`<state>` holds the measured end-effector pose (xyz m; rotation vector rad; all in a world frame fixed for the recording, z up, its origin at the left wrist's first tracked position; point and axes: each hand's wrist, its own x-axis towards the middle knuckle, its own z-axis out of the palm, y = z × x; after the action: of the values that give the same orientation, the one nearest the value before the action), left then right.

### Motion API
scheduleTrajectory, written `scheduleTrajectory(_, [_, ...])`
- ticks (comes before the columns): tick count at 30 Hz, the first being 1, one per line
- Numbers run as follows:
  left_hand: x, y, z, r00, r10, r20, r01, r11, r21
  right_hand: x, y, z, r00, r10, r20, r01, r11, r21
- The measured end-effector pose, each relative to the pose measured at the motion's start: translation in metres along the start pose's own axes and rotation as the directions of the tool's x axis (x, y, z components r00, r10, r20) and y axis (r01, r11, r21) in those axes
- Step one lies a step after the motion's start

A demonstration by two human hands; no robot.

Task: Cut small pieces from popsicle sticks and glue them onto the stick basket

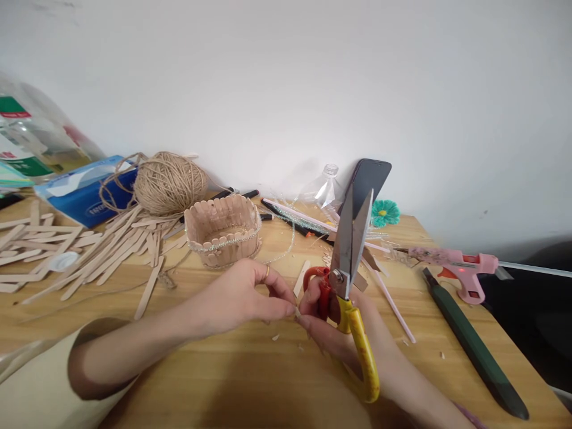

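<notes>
My left hand [257, 292] is closed in a pinch near the middle of the table, its fingertips meeting those of my right hand [333, 330]. Between the fingertips is a small pale piece, too small to make out. Scissors [346, 268] with one red and one yellow handle hang in my right hand, blades pointing up and slightly apart. Just beyond my left hand stands a small basket [221, 229] of wooden sticks, with a glittery silver trim [223, 241] around it. A thin glittery strand trails from it to the right.
Wooden craft sticks [111, 256] lie heaped at left, near a twine ball [170, 182] and a blue tissue pack [89, 190]. At right are a pink glue gun [465, 265], a green cutter [473, 345], a phone [369, 182], a cut bottle top [326, 187] and a green flower [385, 213].
</notes>
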<state>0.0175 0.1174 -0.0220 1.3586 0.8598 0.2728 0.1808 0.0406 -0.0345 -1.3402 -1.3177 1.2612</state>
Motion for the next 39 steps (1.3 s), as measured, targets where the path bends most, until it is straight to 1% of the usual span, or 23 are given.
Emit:
scheduleTrajectory(6, [0.004,-0.002,0.0,0.999,-0.027,0.046,0.029,0.999,-0.032,0.001,0.004,0.001,1.0,-0.001,-0.004,0.001,1.0,0.028])
scheduleTrajectory(9, [0.005,0.0,-0.002,0.997,-0.041,0.06,0.044,0.998,-0.047,0.002,0.006,-0.001,1.0,0.006,0.012,-0.006,1.0,-0.005])
scheduleTrajectory(10, [0.004,-0.001,-0.003,0.996,-0.049,0.068,0.051,0.998,-0.025,0.002,0.006,-0.002,1.0,0.006,0.013,-0.006,1.0,-0.022])
scheduleTrajectory(11, [0.003,-0.002,-0.004,0.996,-0.059,0.071,0.057,0.998,0.034,0.003,0.006,-0.004,1.0,0.002,0.01,-0.002,0.999,-0.037])
scheduleTrajectory(13, [0.0,-0.006,-0.007,0.994,-0.081,0.077,0.059,0.967,0.249,0.004,0.005,-0.007,1.0,-0.016,-0.012,0.015,0.999,-0.043])
scheduleTrajectory(14, [-0.002,-0.009,-0.008,0.993,-0.083,0.08,0.046,0.922,0.384,0.005,0.004,-0.009,0.999,-0.028,-0.028,0.027,0.998,-0.052])
scheduleTrajectory(16, [-0.004,-0.017,-0.008,0.993,-0.057,0.104,-0.02,0.789,0.615,0.007,0.002,-0.012,0.999,-0.031,-0.044,0.025,0.991,-0.128])
scheduleTrajectory(18, [-0.004,-0.023,-0.007,0.991,-0.009,0.13,-0.092,0.656,0.749,0.007,-0.001,-0.015,1.0,-0.005,-0.029,-0.004,0.954,-0.299])
scheduleTrajectory(19, [-0.004,-0.025,-0.007,0.99,0.008,0.138,-0.115,0.607,0.787,0.007,-0.001,-0.017,1.0,0.009,-0.024,-0.018,0.91,-0.414])
scheduleTrajectory(20, [-0.003,-0.027,-0.006,0.99,0.025,0.141,-0.13,0.57,0.811,0.006,0.0,-0.018,0.999,0.017,-0.027,-0.029,0.847,-0.531])
scheduleTrajectory(21, [-0.003,-0.028,-0.006,0.989,0.038,0.144,-0.141,0.547,0.825,0.004,0.002,-0.021,0.999,0.01,-0.039,-0.033,0.765,-0.644])
scheduleTrajectory(23, [-0.002,-0.03,-0.007,0.987,0.069,0.148,-0.162,0.541,0.825,-0.002,0.011,-0.027,0.997,-0.045,-0.063,-0.026,0.577,-0.816])
scheduleTrajectory(24, [-0.003,-0.031,-0.008,0.986,0.082,0.144,-0.165,0.554,0.816,-0.005,0.017,-0.032,0.995,-0.078,-0.067,-0.02,0.493,-0.87])
scheduleTrajectory(25, [-0.003,-0.032,-0.009,0.987,0.091,0.131,-0.159,0.575,0.803,-0.009,0.023,-0.036,0.992,-0.108,-0.059,-0.007,0.426,-0.905])
scheduleTrajectory(26, [-0.004,-0.034,-0.01,0.989,0.098,0.11,-0.147,0.597,0.789,-0.013,0.03,-0.041,0.989,-0.139,-0.048,0.007,0.37,-0.929])
scheduleTrajectory(28, [-0.007,-0.038,-0.01,0.992,0.112,0.056,-0.114,0.628,0.769,-0.021,0.042,-0.051,0.986,-0.159,-0.059,-0.011,0.285,-0.959])
scheduleTrajectory(30, [-0.008,-0.042,-0.009,0.991,0.134,0.007,-0.091,0.632,0.769,-0.028,0.048,-0.057,0.985,-0.164,-0.05,-0.015,0.205,-0.979])
scheduleTrajectory(31, [-0.009,-0.044,-0.008,0.989,0.145,-0.007,-0.086,0.628,0.774,-0.03,0.048,-0.058,0.983,-0.177,-0.043,-0.018,0.144,-0.989])
scheduleTrajectory(35, [-0.009,-0.048,-0.005,0.985,0.171,-0.004,-0.104,0.615,0.782,-0.036,0.034,-0.053,0.977,-0.211,-0.025,-0.066,-0.191,-0.979])
scheduleTrajectory(36, [-0.009,-0.048,-0.005,0.985,0.172,0.0,-0.108,0.617,0.779,-0.036,0.029,-0.05,0.979,-0.201,-0.033,-0.084,-0.249,-0.965])
scheduleTrajectory(37, [-0.009,-0.049,-0.005,0.985,0.172,0.0,-0.109,0.622,0.776,-0.035,0.025,-0.048,0.981,-0.19,-0.044,-0.098,-0.289,-0.952])
scheduleTrajectory(39, [-0.01,-0.049,-0.006,0.985,0.171,0.0,-0.109,0.631,0.768,-0.031,0.019,-0.047,0.984,-0.166,-0.071,-0.123,-0.327,-0.937])
